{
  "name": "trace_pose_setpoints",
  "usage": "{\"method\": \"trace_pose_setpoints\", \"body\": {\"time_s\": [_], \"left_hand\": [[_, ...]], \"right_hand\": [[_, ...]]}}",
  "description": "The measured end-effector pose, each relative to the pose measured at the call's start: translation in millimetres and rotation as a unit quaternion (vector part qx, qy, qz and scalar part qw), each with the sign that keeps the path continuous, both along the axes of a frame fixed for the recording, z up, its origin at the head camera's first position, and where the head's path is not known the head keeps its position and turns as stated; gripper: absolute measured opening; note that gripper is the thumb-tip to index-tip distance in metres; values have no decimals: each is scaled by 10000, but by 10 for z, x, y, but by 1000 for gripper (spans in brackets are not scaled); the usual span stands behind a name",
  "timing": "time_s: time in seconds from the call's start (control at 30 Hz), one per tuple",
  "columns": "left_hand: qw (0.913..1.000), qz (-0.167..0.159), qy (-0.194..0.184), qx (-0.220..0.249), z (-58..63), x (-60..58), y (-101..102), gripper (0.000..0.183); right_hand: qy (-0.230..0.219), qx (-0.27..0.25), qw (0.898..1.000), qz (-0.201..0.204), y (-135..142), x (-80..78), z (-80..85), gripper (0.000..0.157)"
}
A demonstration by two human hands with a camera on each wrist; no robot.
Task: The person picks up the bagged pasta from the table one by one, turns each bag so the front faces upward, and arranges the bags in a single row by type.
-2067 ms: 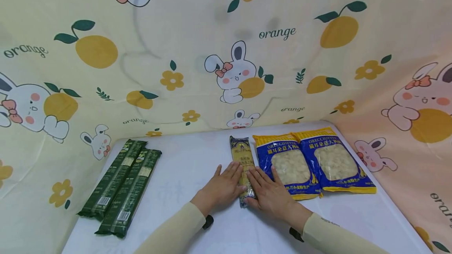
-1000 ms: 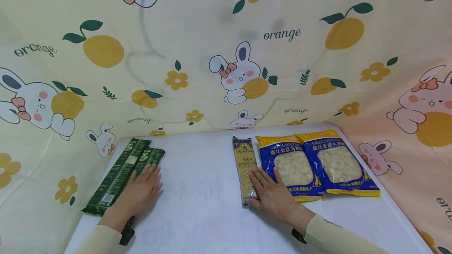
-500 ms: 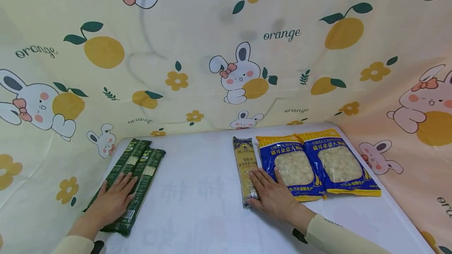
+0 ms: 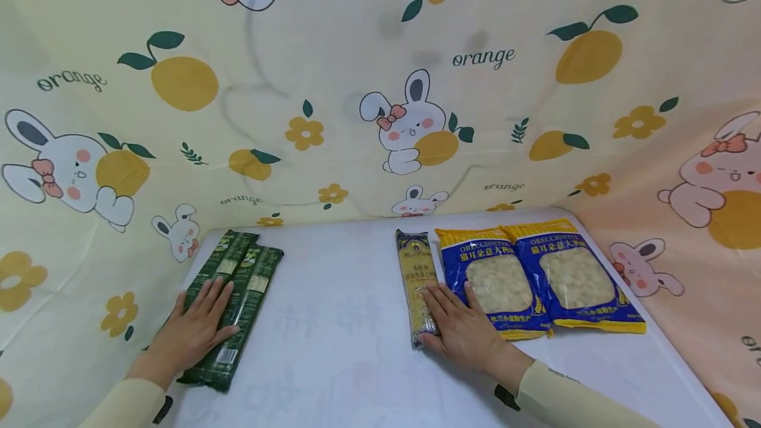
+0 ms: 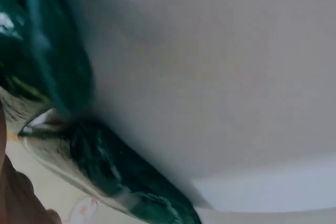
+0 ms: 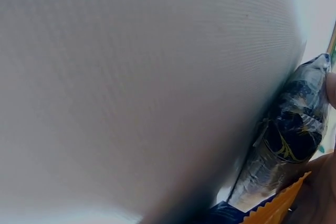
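My left hand [image 4: 189,334] lies flat with fingers spread on two long dark green packets [image 4: 248,306], side by side at the left of the white table, and covers part of them. In the left wrist view the ends of the green packets [image 5: 100,166] show beside a bit of the hand. My right hand [image 4: 460,325] rests fingers extended on the lower half of a slim gold pasta packet [image 4: 415,263]. Its thumb is at the bottom end. The dark, crinkled end of the gold packet [image 6: 294,121] appears in the right wrist view.
Two blue and yellow bags of orecchiette [image 4: 499,283] lie right of the gold packet, one overlapping the other's edge. The white table [image 4: 339,349] ends at a patterned cloth backdrop [image 4: 345,71] behind and at both sides.
My left hand has left the gold packet and moved left onto the green packets. Their lower ends have swung right and now sit closer to level. My right hand stays on the gold packet.
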State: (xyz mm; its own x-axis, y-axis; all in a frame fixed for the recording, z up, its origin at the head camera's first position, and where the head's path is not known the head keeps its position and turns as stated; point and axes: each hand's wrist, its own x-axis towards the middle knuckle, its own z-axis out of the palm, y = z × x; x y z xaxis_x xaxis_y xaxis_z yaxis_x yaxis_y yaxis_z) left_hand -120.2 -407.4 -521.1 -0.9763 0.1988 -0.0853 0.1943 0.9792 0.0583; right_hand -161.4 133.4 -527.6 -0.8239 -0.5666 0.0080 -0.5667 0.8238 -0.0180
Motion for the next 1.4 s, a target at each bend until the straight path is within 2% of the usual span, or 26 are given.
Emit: {"method": "trace_pose_setpoints", "body": {"time_s": [0.23, 0.4, 0.57, 0.73, 0.9, 1.2, 1.4], "left_hand": [[9995, -158, 106, -250, -14, -145, 275, 98], [10000, -23, 75, -52, -31, -285, 504, 102], [9990, 139, -306, 301, -76, -447, 764, 105], [9962, 217, -636, 554, -146, -530, 1071, 106], [9956, 64, -720, 600, -161, -520, 1442, 107], [9949, -588, -591, 566, -133, -388, 2162, 103], [9915, -744, -728, 780, -158, -277, 2403, 104]], "right_hand": [[-22, -122, 9999, 5, 8, 1, -11, 81], [-44, -150, 9999, 28, -15, 2, -22, 81], [6, -122, 9999, 26, -24, 11, -22, 81], [-23, -123, 9999, -1, -21, 15, -27, 81], [95, -96, 9999, -6, -15, 17, -23, 81], [197, -38, 9998, -41, -4, 18, -22, 80], [314, -68, 9995, -7, -6, 21, -26, 81]]}}
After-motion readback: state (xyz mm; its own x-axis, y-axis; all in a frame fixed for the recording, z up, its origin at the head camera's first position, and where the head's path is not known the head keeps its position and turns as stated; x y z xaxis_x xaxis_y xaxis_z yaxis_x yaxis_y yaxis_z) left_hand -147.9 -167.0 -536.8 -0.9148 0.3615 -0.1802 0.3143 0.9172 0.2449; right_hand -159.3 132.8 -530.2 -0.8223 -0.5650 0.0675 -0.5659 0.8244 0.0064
